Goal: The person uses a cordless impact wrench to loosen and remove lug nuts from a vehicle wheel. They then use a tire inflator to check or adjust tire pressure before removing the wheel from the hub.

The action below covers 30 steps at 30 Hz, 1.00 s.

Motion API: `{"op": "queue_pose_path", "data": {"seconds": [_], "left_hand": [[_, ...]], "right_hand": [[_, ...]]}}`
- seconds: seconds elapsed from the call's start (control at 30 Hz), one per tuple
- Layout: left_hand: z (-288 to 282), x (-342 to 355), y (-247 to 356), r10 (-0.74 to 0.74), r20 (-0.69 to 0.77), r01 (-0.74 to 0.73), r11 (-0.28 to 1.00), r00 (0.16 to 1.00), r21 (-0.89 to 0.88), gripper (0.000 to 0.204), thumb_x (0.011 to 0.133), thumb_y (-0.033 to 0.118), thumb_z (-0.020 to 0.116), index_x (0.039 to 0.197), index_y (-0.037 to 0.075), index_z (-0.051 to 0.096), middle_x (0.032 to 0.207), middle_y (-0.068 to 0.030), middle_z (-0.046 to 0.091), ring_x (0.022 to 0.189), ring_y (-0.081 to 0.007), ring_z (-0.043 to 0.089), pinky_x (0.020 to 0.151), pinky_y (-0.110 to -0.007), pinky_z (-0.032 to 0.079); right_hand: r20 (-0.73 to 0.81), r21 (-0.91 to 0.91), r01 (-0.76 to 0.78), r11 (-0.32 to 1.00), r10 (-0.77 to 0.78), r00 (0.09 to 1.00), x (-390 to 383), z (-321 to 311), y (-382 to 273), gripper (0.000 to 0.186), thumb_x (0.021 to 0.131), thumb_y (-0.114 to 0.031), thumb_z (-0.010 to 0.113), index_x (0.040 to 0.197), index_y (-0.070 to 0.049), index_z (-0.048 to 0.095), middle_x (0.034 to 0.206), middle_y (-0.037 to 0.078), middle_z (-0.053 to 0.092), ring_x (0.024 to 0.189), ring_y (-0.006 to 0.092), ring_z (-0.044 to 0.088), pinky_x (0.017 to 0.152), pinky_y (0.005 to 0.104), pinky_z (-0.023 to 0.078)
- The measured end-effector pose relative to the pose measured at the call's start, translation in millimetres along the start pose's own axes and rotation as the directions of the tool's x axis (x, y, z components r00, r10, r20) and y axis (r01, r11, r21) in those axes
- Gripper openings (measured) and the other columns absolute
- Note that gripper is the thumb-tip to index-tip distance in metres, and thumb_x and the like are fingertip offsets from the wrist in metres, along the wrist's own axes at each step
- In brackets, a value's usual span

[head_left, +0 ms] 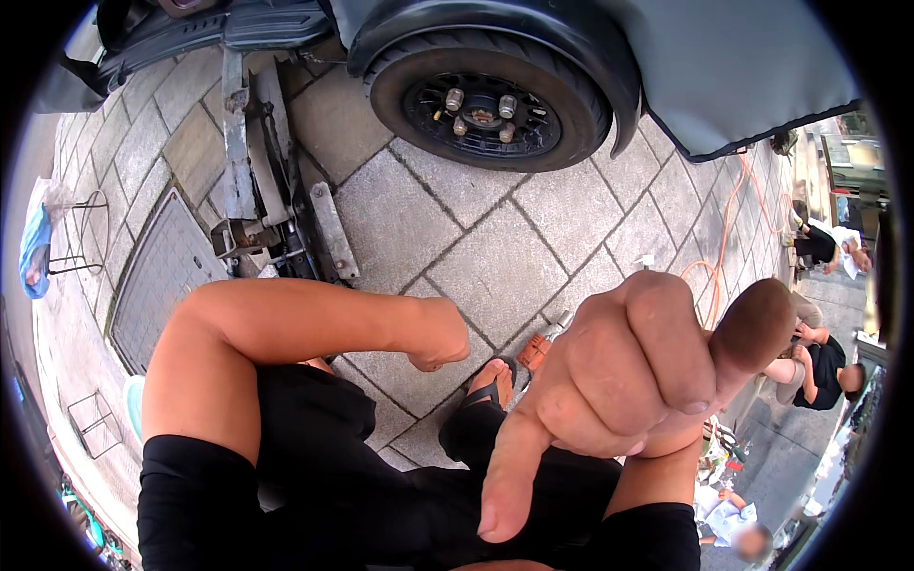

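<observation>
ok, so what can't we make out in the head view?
All head view:
- left hand: its palm side and anything in it, hidden by the back of the hand
- right hand: palm, behind its own folded fingers
- orange item on the paving: right end, behind the right hand
- grey vehicle: upper body, cut off by the top edge
- seated person in black: what their hands do, too small near the rim
</observation>
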<state>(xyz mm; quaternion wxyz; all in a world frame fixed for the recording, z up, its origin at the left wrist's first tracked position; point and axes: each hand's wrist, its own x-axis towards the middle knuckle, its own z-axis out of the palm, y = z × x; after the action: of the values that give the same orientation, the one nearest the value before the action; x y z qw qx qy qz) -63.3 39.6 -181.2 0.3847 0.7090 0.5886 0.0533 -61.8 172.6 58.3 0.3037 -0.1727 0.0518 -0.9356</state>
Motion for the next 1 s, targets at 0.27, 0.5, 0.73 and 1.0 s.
{"op": "queue_pose_path", "data": {"seconds": [0.27,0.5,0.73,1.0], "left_hand": [[-1,6,9,0.104,0.070,-0.105,0.994,0.992,0.012,0.018,0.083,0.019,0.065,0.094,0.008,0.074,0.089,-0.0126,0.076,0.086,-0.0347,0.075,0.071,-0.048,0.058],[5,6,4,0.131,0.124,-0.133,0.991,0.984,0.005,0.018,0.085,0.017,0.063,0.096,0.008,0.074,0.090,-0.0124,0.076,0.087,-0.0348,0.075,0.071,-0.048,0.057],[5,-2,3,0.092,0.064,-0.091,0.996,0.994,-0.019,0.018,0.086,0.016,0.062,0.096,0.007,0.073,0.094,-0.0137,0.077,0.090,-0.0347,0.075,0.072,-0.048,0.057],[12,-4,0,0.101,0.020,-0.101,0.995,0.995,-0.004,0.016,0.080,0.015,0.064,0.091,0.007,0.074,0.088,-0.0136,0.076,0.085,-0.0354,0.075,0.069,-0.048,0.057]], "right_hand": [[0.041,0.182,0.038,0.983,-0.046,0.998,10,-29,12,0.044,0.108,-0.044,0.041,0.081,-0.012,0.054,0.084,0.002,0.049,0.072,0.0150,0.049,0.108,0.0716,0.045],[0.066,0.225,0.066,0.972,-0.083,0.994,11,-40,19,0.035,0.106,-0.036,0.045,0.082,-0.012,0.054,0.086,0.003,0.050,0.074,0.0142,0.049,0.109,0.0681,0.047],[0.042,0.258,0.070,0.964,-0.083,0.996,18,-37,27,0.035,0.100,-0.041,0.052,0.082,-0.011,0.056,0.084,0.004,0.051,0.071,0.0151,0.048,0.104,0.0715,0.049],[-0.036,0.257,0.062,0.964,-0.055,0.998,20,-32,29,0.054,0.106,-0.059,0.051,0.086,-0.009,0.052,0.081,0.004,0.050,0.064,0.0156,0.046,0.091,0.0757,0.053]]}}
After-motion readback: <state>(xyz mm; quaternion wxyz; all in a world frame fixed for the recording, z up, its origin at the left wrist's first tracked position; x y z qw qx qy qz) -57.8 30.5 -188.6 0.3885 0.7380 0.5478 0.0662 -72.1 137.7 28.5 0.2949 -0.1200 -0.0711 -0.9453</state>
